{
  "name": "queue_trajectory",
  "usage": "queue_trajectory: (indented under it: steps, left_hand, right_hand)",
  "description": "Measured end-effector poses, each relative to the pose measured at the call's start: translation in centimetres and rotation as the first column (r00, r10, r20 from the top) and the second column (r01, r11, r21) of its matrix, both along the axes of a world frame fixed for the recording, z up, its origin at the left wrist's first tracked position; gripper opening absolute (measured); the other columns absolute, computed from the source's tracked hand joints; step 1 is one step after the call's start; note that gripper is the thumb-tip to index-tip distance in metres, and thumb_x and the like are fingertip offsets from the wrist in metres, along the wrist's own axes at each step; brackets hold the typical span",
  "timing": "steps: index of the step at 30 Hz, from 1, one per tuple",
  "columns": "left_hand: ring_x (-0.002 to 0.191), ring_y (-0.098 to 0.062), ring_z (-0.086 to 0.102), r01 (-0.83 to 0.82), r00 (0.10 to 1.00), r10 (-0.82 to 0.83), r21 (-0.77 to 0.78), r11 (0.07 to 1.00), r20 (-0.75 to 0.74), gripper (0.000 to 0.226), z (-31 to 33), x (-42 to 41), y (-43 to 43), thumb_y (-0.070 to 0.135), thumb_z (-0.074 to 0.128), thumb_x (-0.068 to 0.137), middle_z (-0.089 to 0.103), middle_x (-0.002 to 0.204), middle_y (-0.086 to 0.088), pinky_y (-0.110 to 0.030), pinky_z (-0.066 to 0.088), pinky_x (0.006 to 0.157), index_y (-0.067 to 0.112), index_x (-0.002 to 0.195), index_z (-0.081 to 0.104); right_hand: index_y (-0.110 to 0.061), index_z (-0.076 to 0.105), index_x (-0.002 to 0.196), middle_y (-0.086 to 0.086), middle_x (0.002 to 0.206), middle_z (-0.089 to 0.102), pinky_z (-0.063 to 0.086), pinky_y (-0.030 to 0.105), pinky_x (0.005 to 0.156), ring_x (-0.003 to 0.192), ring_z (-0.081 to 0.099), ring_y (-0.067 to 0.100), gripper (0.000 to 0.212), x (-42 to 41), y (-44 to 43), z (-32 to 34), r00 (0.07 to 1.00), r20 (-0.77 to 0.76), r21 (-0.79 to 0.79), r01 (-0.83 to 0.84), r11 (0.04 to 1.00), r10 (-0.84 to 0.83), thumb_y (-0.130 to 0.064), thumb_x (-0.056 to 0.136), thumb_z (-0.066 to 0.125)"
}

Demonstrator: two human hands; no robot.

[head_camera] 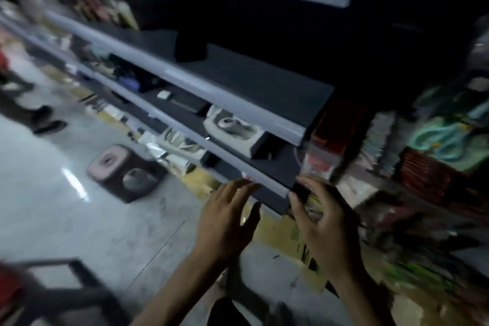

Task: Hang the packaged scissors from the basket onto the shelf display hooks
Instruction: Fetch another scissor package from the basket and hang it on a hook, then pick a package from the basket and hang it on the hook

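Observation:
The view is blurred by motion. My right hand (324,222) is at the end of the lowest grey shelf (267,182), thumb and curled fingers around a blurred packet of scissors (313,210). A clear packet with a red label (318,163) hangs just above it, beside the shelf end. My left hand (227,217) is a little to the left, fingers straight and spread, fingertips at the shelf's front edge, holding nothing. A red and dark framed shape (18,291) at the bottom left may be the basket.
Grey shelves (164,69) with boxed goods run off to the upper left. Hanging goods (444,140) crowd the right side. A low stool (124,172) stands on the glossy floor, and another person's feet (45,119) are at the left.

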State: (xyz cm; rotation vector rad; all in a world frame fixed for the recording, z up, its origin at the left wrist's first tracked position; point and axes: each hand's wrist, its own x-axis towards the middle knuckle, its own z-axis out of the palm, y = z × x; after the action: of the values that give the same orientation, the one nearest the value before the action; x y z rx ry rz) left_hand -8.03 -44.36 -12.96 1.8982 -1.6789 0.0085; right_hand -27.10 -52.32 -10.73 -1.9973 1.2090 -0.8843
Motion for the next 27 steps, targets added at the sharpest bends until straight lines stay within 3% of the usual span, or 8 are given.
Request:
queue_trajectory:
  steps: [3,6,11,14,18,21,27]
  left_hand:
    - [0.112,-0.022,0.067,-0.113,0.994,0.11,0.156,0.981,0.023,0.035,-2.7,4.5,3.7,0.038,0.059,0.098,0.068,0.128,0.002,-0.036,0.059,0.083,0.026,0.13,0.068]
    - [0.107,-0.022,0.068,-0.266,0.961,0.274,0.326,0.907,0.021,0.034,-5.6,8.8,7.7,0.039,0.061,0.098,0.068,0.127,0.003,-0.035,0.06,0.078,0.029,0.13,0.066]
    - [0.109,-0.022,0.067,-0.467,0.859,0.509,0.487,0.739,0.051,0.039,-9.4,15.9,16.1,0.042,0.061,0.098,0.066,0.129,0.005,-0.038,0.058,0.078,0.031,0.135,0.061]
    - [0.109,-0.024,0.067,-0.575,0.751,0.66,0.523,0.629,0.031,0.041,-10.7,19.6,21.3,0.042,0.065,0.096,0.067,0.128,0.003,-0.039,0.057,0.078,0.028,0.135,0.063]
    - [0.106,-0.024,0.069,-0.678,0.566,0.824,0.557,0.479,-0.019,0.039,-12.7,24.4,28.0,0.041,0.064,0.096,0.067,0.123,0.003,-0.04,0.056,0.08,0.027,0.132,0.064]
    - [0.105,-0.026,0.068,-0.733,0.443,0.896,0.563,0.382,-0.031,0.033,-13.5,27.9,32.8,0.037,0.062,0.097,0.069,0.119,0.002,-0.041,0.055,0.081,0.025,0.129,0.065]
    - [0.105,-0.029,0.067,-0.787,0.242,0.97,0.582,0.206,-0.017,0.027,-14.9,34.9,42.3,0.033,0.056,0.098,0.067,0.114,-0.002,-0.041,0.049,0.08,0.023,0.122,0.065]
  right_hand:
    - [-0.03,0.063,0.131,-0.017,0.135,0.059,0.052,0.032,0.1,0.126,0.055,0.004,0.043,5.3,-0.4,-2.0,0.976,-0.079,0.064,-0.199,0.978,0.204,-0.054,0.096,0.055]
    - [-0.028,0.06,0.136,-0.011,0.146,0.055,0.048,0.037,0.108,0.137,0.049,0.01,0.051,11.1,-0.2,-4.2,0.908,-0.168,0.104,-0.371,0.923,0.384,-0.056,0.095,0.055]
    - [-0.026,0.054,0.142,-0.001,0.15,0.05,0.049,0.037,0.106,0.136,0.051,0.022,0.06,21.6,2.2,-7.7,0.725,-0.345,0.16,-0.581,0.798,0.596,-0.056,0.092,0.064]
    - [-0.024,0.052,0.144,-0.001,0.144,0.053,0.048,0.037,0.105,0.131,0.053,0.023,0.063,28.6,4.9,-8.9,0.591,-0.426,0.183,-0.686,0.705,0.685,-0.055,0.092,0.066]
    - [-0.024,0.044,0.151,0.0,0.151,0.048,0.041,0.036,0.113,0.138,0.046,0.021,0.07,38.4,10.2,-10.1,0.369,-0.484,0.308,-0.777,0.549,0.793,-0.057,0.093,0.063]
    - [-0.024,0.048,0.148,-0.002,0.149,0.052,0.042,0.031,0.108,0.135,0.05,0.018,0.067,45.5,15.3,-10.4,0.284,-0.414,0.391,-0.802,0.451,0.865,-0.058,0.093,0.064]
    - [-0.027,0.055,0.141,-0.005,0.141,0.059,0.043,0.027,0.102,0.129,0.055,0.013,0.055,57.5,25.8,-11.6,0.125,-0.392,0.39,-0.875,0.288,0.911,-0.056,0.094,0.063]
